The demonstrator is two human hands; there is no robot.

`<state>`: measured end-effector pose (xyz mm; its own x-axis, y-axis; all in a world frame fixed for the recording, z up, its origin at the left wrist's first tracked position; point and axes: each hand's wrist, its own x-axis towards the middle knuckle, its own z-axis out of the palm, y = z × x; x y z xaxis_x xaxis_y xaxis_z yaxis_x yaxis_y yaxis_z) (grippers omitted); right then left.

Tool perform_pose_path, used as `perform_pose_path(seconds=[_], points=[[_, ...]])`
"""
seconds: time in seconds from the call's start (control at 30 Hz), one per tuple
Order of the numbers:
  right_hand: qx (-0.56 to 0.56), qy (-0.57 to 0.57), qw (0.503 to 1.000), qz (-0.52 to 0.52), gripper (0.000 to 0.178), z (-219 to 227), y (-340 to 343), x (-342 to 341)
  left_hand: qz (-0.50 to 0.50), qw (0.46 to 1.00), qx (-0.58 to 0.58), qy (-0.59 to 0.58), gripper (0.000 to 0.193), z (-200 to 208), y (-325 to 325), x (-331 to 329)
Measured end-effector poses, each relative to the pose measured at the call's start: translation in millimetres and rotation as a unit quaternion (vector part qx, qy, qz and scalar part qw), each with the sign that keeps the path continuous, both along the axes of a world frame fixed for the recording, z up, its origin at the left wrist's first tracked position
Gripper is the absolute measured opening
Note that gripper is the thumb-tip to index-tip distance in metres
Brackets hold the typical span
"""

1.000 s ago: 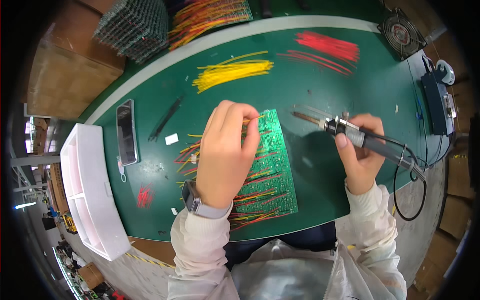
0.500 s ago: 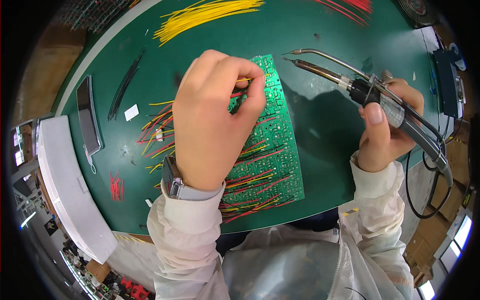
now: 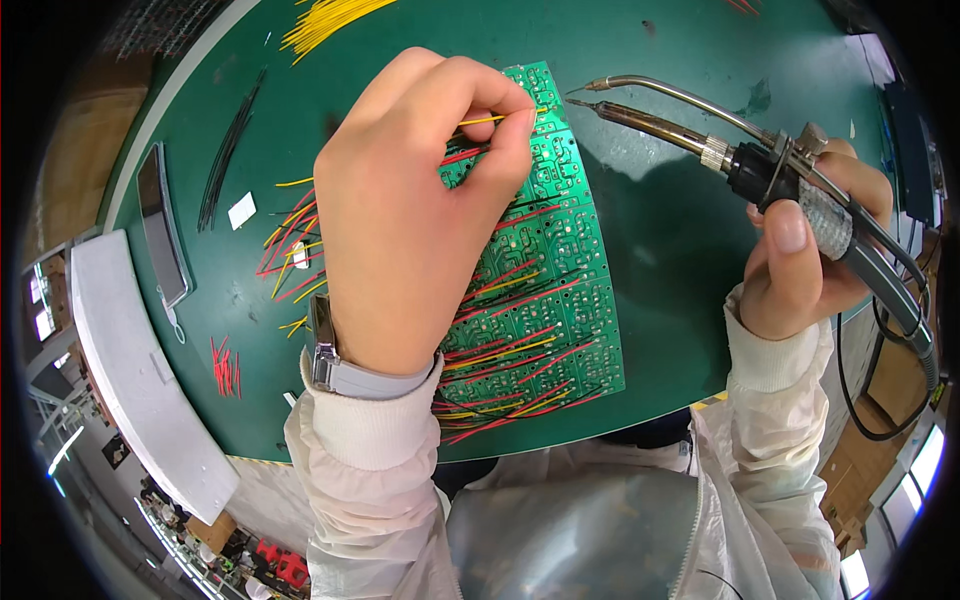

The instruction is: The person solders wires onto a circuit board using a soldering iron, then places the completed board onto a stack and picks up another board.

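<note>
Left hand [image 3: 405,205] pinches yellow wire [image 3: 483,121] over green circuit board [image 3: 575,245]; right hand [image 3: 790,280] grips soldering iron [image 3: 750,172]. Near rows already carry wires [image 3: 500,343]; far row seems unfinished.

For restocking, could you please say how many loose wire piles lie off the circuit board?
4: yellow wires, top left; black wires, left; short red pieces, lower left; red wires, top right. More may be hidden.
</note>
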<state>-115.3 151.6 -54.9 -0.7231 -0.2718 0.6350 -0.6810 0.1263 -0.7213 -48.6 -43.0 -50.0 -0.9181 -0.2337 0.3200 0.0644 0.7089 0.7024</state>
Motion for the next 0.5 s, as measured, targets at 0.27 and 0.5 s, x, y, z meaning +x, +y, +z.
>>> perform_pose_path(seconds=[0.27, 0.5], points=[[-0.012, 0.004, 1.0, 0.012, 0.037, -1.6, -1.6, 1.3, -0.007, 1.0, -0.011, -0.004, 0.006, 0.6, 0.5, -0.5], [-0.01, -0.005, 1.0, 0.007, 0.036, -1.2, -3.7, 2.0, -0.005, 0.999, -0.026, -0.017, 0.005, 4.3, -1.1, -1.3]])
